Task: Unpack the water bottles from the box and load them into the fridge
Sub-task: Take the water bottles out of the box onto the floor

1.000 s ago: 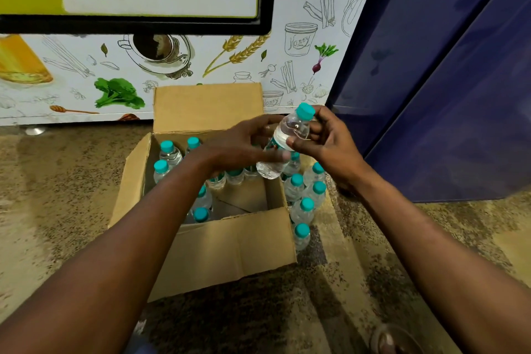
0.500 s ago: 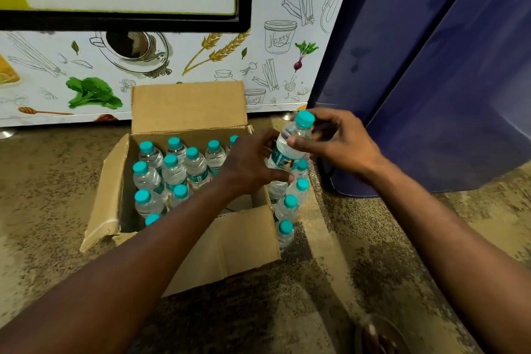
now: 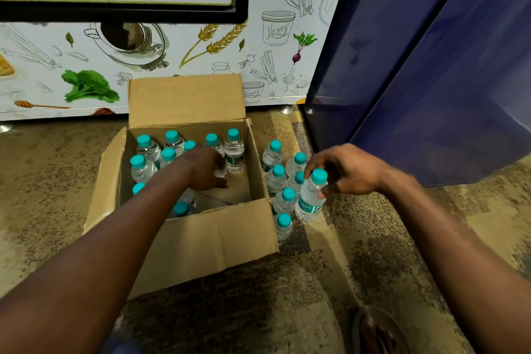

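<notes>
Bottles upright in the box and on the floor beside its right wall

Head view: left hand [image 3: 207, 169], fingers curled down among upright bottles in the box [image 3: 201, 241], though whether it grips one is hidden; right hand [image 3: 344, 172] pinches the held bottle [image 3: 310, 198] by its neck, slightly tilted, at the near-right edge of the floor cluster [image 3: 280, 181]; fridge [image 3: 431, 80] just beyond.

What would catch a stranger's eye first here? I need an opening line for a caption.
Probably the teal caps: a cluster of water bottles standing on the floor right of the open cardboard box, with more inside it. The right hand holds one bottle by its neck beside that cluster, while the left hand reaches into the box.
</notes>
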A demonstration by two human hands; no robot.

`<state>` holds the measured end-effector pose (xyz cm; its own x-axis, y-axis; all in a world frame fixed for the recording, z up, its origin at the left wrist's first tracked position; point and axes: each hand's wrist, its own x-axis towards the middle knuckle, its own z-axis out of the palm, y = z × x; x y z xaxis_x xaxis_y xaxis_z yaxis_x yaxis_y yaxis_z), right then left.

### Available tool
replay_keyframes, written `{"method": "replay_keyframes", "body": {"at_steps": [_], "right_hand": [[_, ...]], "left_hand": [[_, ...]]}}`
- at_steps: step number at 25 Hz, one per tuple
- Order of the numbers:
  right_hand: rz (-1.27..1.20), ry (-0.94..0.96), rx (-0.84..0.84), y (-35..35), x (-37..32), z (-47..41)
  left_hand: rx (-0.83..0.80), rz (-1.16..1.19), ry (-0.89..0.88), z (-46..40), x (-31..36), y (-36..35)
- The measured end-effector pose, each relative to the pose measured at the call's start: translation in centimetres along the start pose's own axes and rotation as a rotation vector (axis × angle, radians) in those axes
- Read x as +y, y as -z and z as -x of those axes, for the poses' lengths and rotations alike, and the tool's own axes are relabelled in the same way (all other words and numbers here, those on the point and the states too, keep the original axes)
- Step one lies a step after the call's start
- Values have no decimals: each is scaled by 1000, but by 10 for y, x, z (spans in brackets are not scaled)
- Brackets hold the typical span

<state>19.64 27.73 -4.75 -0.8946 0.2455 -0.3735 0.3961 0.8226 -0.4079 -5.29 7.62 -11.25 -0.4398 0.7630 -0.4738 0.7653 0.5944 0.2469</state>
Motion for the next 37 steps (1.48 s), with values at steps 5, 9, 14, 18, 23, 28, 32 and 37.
{"method": "replay_keyframes", "body": {"at_steps": [5,9,14,18,23,28,32,37], "right_hand": [[6,-110,24,-60,29,-15],[-3,-110,78,-79,39,-17],[-12,-103,57,-80,39,-20],[157,-132,41,-76,37,-23],[287,-204,75,-37,19,-19],[-69,53,288,-21,-25,-15],[-188,198,409,-28,-55,-18],[-253,240,434,-34,-65,-26]], "left_hand": [[-118,-200,151,5,-12,-9],[-63,-204,239,9,-17,-4],[-34,-253,281,12,-21,-10],[-18,-245,253,12,-14,-5],[35,-189,135,18,4,15],[267,1,-64,34,36,41],[375,288,-248,57,51,51],[466,483,-439,71,57,54]]}}
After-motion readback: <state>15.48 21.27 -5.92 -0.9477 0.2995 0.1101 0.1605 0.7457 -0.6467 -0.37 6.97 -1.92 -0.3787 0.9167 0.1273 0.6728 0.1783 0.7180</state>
